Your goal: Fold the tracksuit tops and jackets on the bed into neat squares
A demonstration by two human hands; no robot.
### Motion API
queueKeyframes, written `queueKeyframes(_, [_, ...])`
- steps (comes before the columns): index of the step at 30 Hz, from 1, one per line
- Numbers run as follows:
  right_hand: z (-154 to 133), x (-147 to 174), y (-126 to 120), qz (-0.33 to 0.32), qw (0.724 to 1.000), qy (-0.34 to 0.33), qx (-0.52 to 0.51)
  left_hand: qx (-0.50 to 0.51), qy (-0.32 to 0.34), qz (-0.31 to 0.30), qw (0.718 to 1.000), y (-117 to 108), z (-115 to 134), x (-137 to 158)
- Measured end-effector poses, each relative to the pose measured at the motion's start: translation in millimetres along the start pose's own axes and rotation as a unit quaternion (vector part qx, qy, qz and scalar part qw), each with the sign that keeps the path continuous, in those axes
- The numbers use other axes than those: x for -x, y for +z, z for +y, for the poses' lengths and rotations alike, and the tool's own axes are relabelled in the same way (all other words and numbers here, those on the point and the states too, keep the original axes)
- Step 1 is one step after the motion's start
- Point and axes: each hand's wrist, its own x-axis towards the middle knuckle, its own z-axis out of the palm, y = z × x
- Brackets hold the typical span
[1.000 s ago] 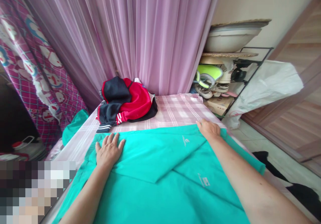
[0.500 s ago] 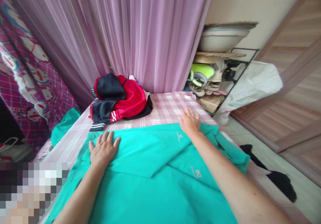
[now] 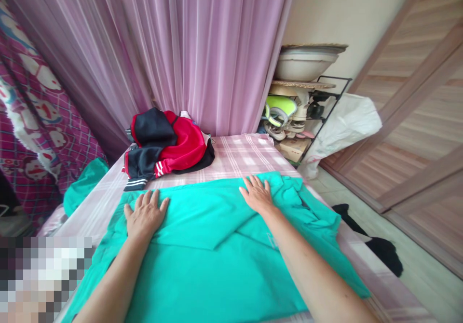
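A green garment (image 3: 210, 275) lies spread over the checked cloth, with one part folded across its upper half. My left hand (image 3: 145, 213) rests flat on its upper left, fingers apart. Near the far edge on the right, my right hand (image 3: 257, 194) is also laid flat on the fabric with its fingers spread. The garment is rumpled to the right of that hand. My right forearm hides part of it, including some of the small pale print.
Beyond the garment, a red and navy jacket (image 3: 184, 142) lies bunched on the pink checked cloth (image 3: 240, 154). Purple curtains (image 3: 202, 48) hang behind. A rack (image 3: 327, 115) with shoes and a basin (image 3: 306, 65) stands at the right; black cloth (image 3: 383, 255) lies on the floor.
My right hand has come down from beyond the far edge and left onto the green garment, covering its upper print. My left hand stays at the upper left. The view has shifted slightly.
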Motion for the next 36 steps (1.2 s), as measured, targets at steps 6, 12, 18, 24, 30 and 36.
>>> queueKeyframes(6, [52.8,6.6,1.0,-0.013,0.994,0.093,0.054,-0.002,-0.001,-0.022,1.0,-2.6,0.1,-0.3])
queueKeyframes(12, [55.8,11.3,-11.7,-0.038,0.991,0.121,0.04,-0.008,0.002,-0.036,0.999,-8.9,2.3,1.0])
queueKeyframes(18, [7.5,26.3,-40.5,0.037,0.997,0.059,-0.022,0.0,0.0,-0.034,0.999,-10.2,4.4,1.9])
queueKeyframes(24, [-74.1,69.3,-20.8,0.007,0.99,-0.111,-0.084,0.01,0.007,-0.01,1.0,-5.9,2.4,1.5])
queueKeyframes(30, [-68.8,79.1,8.0,-0.029,0.987,-0.147,-0.055,0.017,0.009,-0.014,1.0,-5.7,1.1,0.8])
queueKeyframes(36, [29.7,55.7,0.9,-0.04,0.997,0.042,0.042,0.028,0.014,0.008,0.999,-5.0,1.0,3.0])
